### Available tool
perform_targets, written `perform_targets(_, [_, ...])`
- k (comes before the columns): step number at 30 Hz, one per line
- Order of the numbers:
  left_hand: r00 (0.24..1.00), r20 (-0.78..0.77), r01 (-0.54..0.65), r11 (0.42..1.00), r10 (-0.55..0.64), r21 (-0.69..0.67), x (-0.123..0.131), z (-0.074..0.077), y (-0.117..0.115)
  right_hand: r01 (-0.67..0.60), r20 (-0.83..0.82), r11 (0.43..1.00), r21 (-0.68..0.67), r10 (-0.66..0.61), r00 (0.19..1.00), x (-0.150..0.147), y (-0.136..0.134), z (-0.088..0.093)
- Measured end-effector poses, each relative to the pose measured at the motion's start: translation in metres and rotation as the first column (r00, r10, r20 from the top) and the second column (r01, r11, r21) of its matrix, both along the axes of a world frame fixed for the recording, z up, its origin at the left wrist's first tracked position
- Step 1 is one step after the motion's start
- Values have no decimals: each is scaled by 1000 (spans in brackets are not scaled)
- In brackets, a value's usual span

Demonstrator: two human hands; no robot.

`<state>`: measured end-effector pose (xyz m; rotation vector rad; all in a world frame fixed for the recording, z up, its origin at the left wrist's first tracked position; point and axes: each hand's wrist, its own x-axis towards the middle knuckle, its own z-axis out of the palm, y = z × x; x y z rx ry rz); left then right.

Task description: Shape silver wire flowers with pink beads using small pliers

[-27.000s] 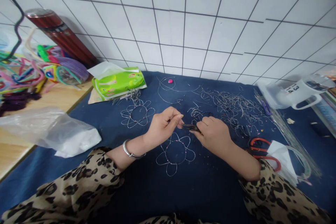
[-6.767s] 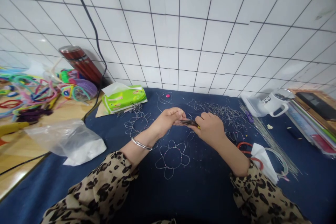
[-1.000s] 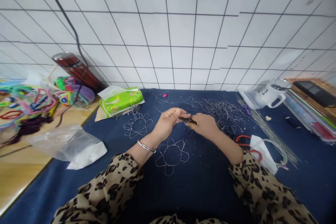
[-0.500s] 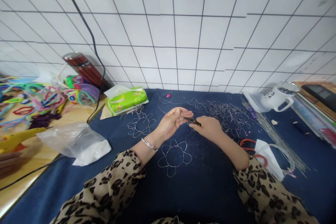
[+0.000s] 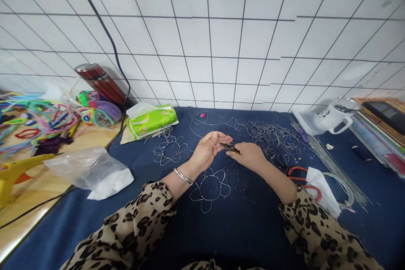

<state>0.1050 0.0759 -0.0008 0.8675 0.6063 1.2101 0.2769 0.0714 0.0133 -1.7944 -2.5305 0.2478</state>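
My right hand [image 5: 251, 156] is closed around a pair of dark-handled pliers [image 5: 230, 148], their jaws pointing left toward my left fingers. My left hand [image 5: 207, 149] is turned palm up with the thumb pressed in against the fingers; whatever thin piece it pinches is too small to make out. Below my hands lies a flower-shaped wire frame [image 5: 211, 192] with looped petals and tiny beads on its ring. Another wire flower [image 5: 171, 150] rests farther left. Short bits of wire lie beneath the pliers.
A tangle of wire [image 5: 275, 135] and straight wires [image 5: 341, 173] lie right, near red-handled scissors [image 5: 311, 190] and a white mug [image 5: 340, 116]. Left are a green tissue pack [image 5: 152, 121], plastic bag [image 5: 95, 173], yellow glue gun [image 5: 19, 173], thermos [image 5: 101, 82] and black cable.
The pliers and my right hand have shifted slightly left and down; my left hand has barely moved. Another person's hand has left the glue gun at the far left.
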Motion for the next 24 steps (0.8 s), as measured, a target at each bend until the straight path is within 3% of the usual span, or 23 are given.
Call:
perform_targets(10, [999,-47,-11,999,9,-44,-15,-4,16,62,-66,994,88,-56,996,-4,-3,-3])
perform_targets(24, [952,-170,246,967,-255,-71,-15,-7,12,47,-110,999,-17,-48,993,2,6,-14])
